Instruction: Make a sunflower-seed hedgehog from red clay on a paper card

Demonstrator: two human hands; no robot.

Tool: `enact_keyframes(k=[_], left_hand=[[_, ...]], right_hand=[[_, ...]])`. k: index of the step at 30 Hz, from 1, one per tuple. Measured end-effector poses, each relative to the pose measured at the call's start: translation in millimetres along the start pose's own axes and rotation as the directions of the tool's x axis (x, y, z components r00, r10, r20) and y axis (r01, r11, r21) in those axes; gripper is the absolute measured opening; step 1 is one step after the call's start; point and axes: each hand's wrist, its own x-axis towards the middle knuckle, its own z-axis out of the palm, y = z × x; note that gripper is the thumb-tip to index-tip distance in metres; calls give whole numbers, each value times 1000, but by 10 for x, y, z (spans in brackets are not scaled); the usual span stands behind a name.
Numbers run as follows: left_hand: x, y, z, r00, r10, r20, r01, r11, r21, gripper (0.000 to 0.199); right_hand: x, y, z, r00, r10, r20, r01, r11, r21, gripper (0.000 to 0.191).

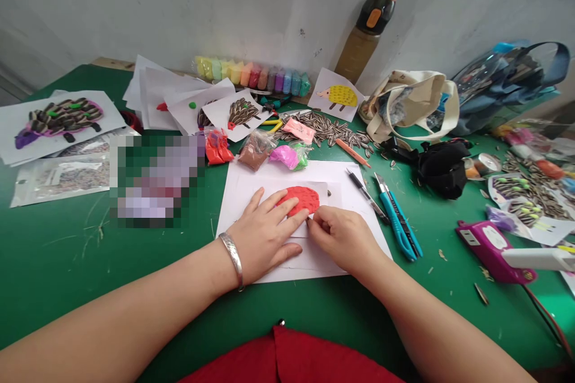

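Note:
My left hand (pixel 273 230) lies flat with fingers spread over a white sheet of paper (pixel 242 194), its fingertips on a flattened patch of red clay (pixel 305 198). Close by on the right, my right hand (pixel 344 236) has thumb and forefinger pinched together at the clay's lower right edge. A small dark bit shows at those fingertips, too small to name. Another small dark piece (pixel 329 193) rests on the paper just beyond the clay. Right of the paper lie a black pen (pixel 366 194) and a teal utility knife (pixel 398 218).
Behind the paper are bags of brown clay (pixel 256 149) and red clay (pixel 218 146), and a pile of sunflower seeds (pixel 332 128). A seed-covered hedgehog picture (pixel 65 116) lies left. A bottle (pixel 366 36) stands by the wall; a magenta device (pixel 494 251) sits right.

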Motion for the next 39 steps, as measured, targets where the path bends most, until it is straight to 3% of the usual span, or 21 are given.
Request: enact_keyframes(k=[9, 27, 34, 39], left_hand=[[5, -4, 3, 1000, -5, 16, 5, 1000, 22, 53], [7, -7, 15, 1000, -2, 11, 1, 1000, 15, 53], [2, -4, -2, 1000, 5, 18, -5, 1000, 9, 54], [3, -5, 6, 1000, 4, 16, -4, 1000, 15, 49]], right_hand=[[10, -12, -29, 997, 78, 21, -79, 994, 73, 24], [35, -61, -36, 991, 112, 79, -115, 993, 37, 26], [10, 5, -104, 987, 152, 59, -161, 964, 211, 26], [0, 12, -82, 991, 117, 60, -123, 987, 105, 25]])
